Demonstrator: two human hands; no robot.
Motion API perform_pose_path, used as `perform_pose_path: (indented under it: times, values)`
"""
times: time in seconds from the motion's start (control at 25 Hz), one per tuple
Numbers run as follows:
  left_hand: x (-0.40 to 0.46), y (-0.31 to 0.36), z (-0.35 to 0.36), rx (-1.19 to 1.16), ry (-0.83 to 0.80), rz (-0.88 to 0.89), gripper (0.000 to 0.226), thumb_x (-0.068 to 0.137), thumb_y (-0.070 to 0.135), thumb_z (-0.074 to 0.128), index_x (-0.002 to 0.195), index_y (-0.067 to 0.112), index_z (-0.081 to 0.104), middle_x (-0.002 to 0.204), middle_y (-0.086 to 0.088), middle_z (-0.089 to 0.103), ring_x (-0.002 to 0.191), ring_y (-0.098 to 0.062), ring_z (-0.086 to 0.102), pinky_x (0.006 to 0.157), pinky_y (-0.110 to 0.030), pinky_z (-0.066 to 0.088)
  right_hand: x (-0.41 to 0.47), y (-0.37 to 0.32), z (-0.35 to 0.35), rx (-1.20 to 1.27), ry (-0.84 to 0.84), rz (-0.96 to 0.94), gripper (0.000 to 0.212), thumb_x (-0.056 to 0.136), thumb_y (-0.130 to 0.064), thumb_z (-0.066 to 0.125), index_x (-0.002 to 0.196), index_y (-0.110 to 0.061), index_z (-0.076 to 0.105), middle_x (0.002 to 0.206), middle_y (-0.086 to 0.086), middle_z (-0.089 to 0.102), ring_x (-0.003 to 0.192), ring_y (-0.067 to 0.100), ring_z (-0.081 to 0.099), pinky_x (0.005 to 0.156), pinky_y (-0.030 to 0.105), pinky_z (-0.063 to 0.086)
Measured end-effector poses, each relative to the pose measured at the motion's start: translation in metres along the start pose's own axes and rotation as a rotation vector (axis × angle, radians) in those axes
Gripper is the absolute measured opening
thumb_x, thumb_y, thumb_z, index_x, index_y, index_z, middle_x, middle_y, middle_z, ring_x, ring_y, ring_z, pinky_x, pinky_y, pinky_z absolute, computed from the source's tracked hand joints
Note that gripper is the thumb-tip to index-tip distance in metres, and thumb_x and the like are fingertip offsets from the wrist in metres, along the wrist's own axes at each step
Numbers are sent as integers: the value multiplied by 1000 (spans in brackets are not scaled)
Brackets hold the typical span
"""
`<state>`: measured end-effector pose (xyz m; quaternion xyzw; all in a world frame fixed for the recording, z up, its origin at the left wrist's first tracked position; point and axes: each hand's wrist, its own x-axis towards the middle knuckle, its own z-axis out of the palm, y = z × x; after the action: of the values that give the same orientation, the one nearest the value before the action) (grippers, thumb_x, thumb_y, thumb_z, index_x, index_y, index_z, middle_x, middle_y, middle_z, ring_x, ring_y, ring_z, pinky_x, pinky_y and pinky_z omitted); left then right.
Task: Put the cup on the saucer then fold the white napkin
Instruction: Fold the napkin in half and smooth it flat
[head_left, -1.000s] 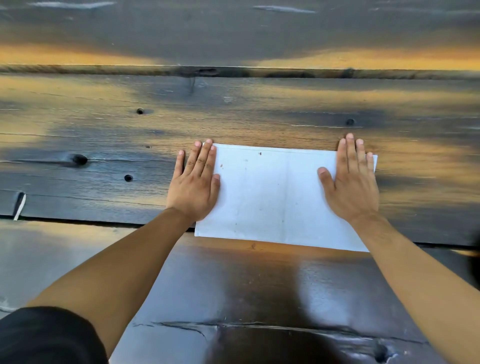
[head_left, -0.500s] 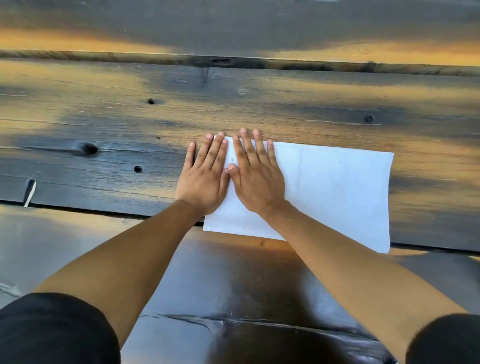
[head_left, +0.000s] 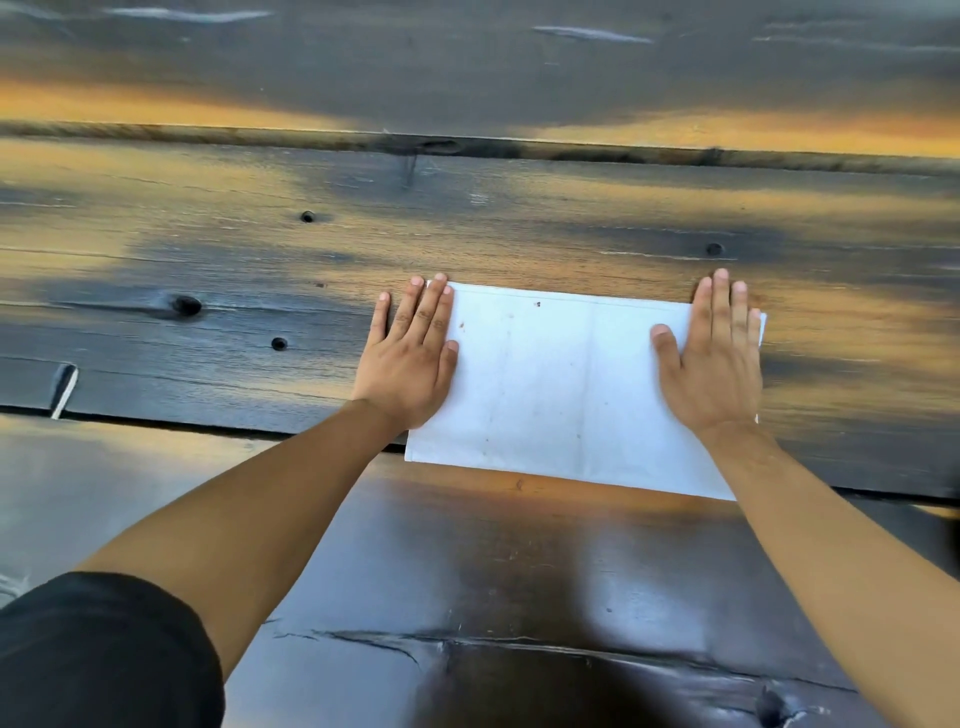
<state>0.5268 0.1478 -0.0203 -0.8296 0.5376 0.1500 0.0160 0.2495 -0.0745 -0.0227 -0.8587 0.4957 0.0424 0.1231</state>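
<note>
**Both palms flat on the folded napkin**

Our left fingers (head_left: 423, 312) lie straight and close together, gripping nothing; they press down over the left edge of the white napkin (head_left: 561, 384), the outer ones spilling onto the wood. Our right fingers (head_left: 722, 306) are just as straight, laid over the napkin's far right corner, the thumb spread inward on the cloth. The left hand (head_left: 410, 358) and the right hand (head_left: 711, 364) sit at opposite ends, well apart, with the cloth bare between them.

The napkin lies flat as a wide rectangle, faint vertical creases down its middle and a few small dark specks on it. It rests on the dark wooden table (head_left: 208, 291), its near edge crossing the gap between two planks. A black sleeve (head_left: 104, 654) covers our left upper arm at the lower left.
</note>
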Motion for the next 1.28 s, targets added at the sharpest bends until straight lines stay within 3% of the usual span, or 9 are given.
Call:
perform_pose_path:
  times: [0.16,0.24,0.36,0.56,0.8,1.08,1.28]
  values:
    - [-3,-1,-10,-147,-16,5,67,106,43,17,160,13,-9,169,-3,-15,155,-22,-16,126,-49,-6,-9,-35,-5,154,35,31,73,103,-50,15,159,-3,15,169,13,7,156,31,1,126,51,3]
    - [-23,7,-12,-154,60,45,66,107,40,22,160,10,-4,168,-4,-13,156,-23,-13,127,-48,-5,-26,-79,-5,201,38,-58,69,104,-45,18,158,-1,18,168,17,12,156,35,6,126,51,5]
    - [-68,21,6,-62,50,192,66,106,40,21,160,8,0,169,-8,-6,157,-22,-7,127,-49,3,-65,-155,6,212,-21,-232,67,103,-41,23,158,-4,20,168,14,14,156,31,7,126,49,6]
    - [-90,17,29,-23,-15,146,79,101,44,37,160,8,0,170,-9,-1,157,-25,-5,127,-50,9,-107,-213,40,120,-124,-381,68,103,-45,19,159,-7,18,169,9,12,157,25,2,127,47,7]
    - [-90,22,28,20,-6,104,68,105,41,20,160,4,3,169,-11,-3,157,-24,-5,127,-48,8,-100,-144,41,-60,-123,-408,72,104,-53,18,161,-10,10,170,5,5,157,23,1,126,49,8]
    - [-90,23,26,43,-15,87,68,106,44,14,159,6,-5,169,-9,-11,156,-22,-11,127,-49,10,-101,23,5,-134,-146,-139,76,101,-56,14,161,-11,3,170,4,-4,157,22,-7,127,48,4]
    - [-91,25,25,44,-4,81,68,106,44,14,159,6,-5,169,-9,-11,156,-22,-11,127,-49,10,-99,-17,5,-16,-81,42,75,101,-51,18,160,-4,10,169,13,5,156,29,-1,126,52,2]
